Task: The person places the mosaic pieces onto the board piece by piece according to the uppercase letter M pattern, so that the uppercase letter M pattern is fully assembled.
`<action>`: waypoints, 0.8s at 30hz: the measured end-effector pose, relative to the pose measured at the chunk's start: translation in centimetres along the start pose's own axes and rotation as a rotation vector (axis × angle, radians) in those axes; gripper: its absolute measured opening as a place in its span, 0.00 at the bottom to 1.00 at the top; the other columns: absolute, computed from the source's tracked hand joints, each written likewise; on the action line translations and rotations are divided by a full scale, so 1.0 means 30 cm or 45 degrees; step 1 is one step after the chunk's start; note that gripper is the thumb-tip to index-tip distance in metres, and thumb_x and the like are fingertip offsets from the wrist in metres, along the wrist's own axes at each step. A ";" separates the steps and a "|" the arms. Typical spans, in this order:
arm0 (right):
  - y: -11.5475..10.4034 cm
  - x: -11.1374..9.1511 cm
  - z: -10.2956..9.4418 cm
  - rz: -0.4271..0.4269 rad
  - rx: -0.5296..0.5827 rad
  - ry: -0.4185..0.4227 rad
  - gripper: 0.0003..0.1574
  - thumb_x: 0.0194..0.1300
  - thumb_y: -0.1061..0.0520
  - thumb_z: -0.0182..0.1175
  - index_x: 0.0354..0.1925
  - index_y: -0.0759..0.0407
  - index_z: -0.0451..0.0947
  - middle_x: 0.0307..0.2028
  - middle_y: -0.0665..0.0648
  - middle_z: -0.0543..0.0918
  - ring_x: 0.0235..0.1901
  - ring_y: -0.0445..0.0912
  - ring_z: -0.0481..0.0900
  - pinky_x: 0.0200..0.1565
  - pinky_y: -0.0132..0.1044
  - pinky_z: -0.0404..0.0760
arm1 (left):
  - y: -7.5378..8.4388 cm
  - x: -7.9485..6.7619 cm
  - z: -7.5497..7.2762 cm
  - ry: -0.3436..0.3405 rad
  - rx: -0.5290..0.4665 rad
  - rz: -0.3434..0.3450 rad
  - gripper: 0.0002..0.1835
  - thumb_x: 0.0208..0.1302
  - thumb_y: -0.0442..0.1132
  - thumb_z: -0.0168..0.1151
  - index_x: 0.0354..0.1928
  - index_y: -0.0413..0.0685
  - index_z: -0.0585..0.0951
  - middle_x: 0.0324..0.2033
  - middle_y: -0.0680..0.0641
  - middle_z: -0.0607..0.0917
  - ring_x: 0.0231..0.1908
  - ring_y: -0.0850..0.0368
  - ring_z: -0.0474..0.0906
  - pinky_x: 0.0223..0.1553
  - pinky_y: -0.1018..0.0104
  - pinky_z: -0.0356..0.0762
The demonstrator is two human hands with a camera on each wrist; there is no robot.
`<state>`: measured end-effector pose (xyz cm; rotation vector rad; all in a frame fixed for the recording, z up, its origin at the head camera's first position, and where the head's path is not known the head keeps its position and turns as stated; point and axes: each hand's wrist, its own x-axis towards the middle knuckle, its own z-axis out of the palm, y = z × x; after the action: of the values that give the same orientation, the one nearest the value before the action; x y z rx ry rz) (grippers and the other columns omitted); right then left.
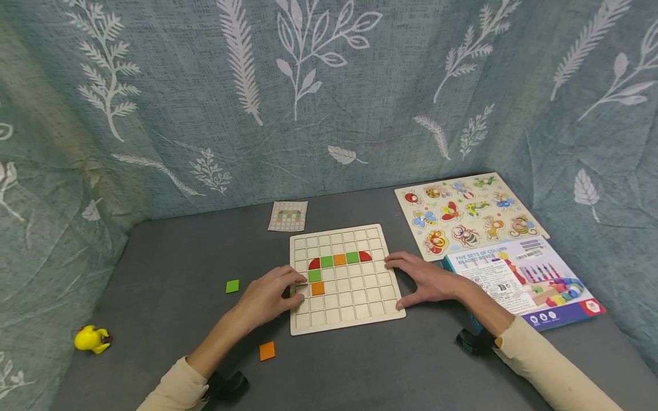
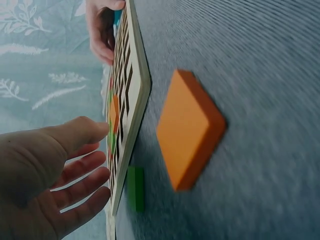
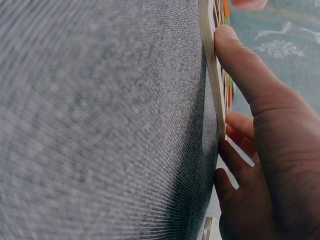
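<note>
A pale wooden grid board (image 1: 354,325) lies on the dark table. Its upper row holds a red rounded corner tile (image 1: 315,264), a green tile, an orange tile (image 1: 340,260), another green tile and a second red rounded tile (image 1: 364,256). Below the left end sit a green tile (image 1: 314,275) and an orange tile (image 1: 318,288). My left hand (image 1: 269,293) is at the board's left edge, fingers loosely bent and thumb apart, pinching nothing. At the right edge, my right hand (image 1: 429,278) touches the board with spread thumb and fingers.
A loose green tile (image 1: 233,286) and a loose orange tile (image 1: 267,351) lie left of the board. Behind it is a small pattern card (image 1: 288,226). An insect puzzle board (image 1: 483,197) and a boxed bead set (image 1: 560,317) stand right; a yellow toy (image 1: 89,339) is far left.
</note>
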<state>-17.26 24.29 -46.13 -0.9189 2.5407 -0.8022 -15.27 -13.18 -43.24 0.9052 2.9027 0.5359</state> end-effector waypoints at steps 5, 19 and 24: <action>-0.004 -0.002 0.000 0.010 0.002 -0.001 0.55 0.51 0.31 0.69 0.68 0.55 0.64 0.69 0.54 0.62 0.69 0.50 0.63 0.64 0.51 0.69 | -0.019 -0.020 -0.016 -0.008 -0.016 -0.054 0.16 0.60 0.45 0.69 0.50 0.52 0.83 0.41 0.54 0.81 0.38 0.61 0.75 0.36 0.68 0.74; -0.003 -0.001 0.003 0.005 0.007 0.002 0.55 0.51 0.31 0.69 0.68 0.55 0.64 0.69 0.54 0.62 0.69 0.50 0.63 0.64 0.51 0.69 | -0.046 -0.087 -0.018 0.044 0.009 -0.101 0.18 0.55 0.44 0.73 0.48 0.52 0.84 0.42 0.54 0.82 0.40 0.60 0.77 0.37 0.67 0.77; -0.002 -0.001 0.001 0.010 0.012 0.000 0.55 0.51 0.32 0.69 0.68 0.55 0.64 0.69 0.54 0.62 0.70 0.51 0.62 0.64 0.51 0.69 | -0.051 -0.108 -0.018 0.026 0.011 -0.138 0.19 0.55 0.44 0.73 0.49 0.52 0.83 0.43 0.54 0.82 0.41 0.60 0.78 0.39 0.64 0.78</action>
<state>-17.19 24.25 -46.12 -0.9052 2.5373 -0.8109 -13.50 -16.33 -43.43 0.7423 2.9528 0.5277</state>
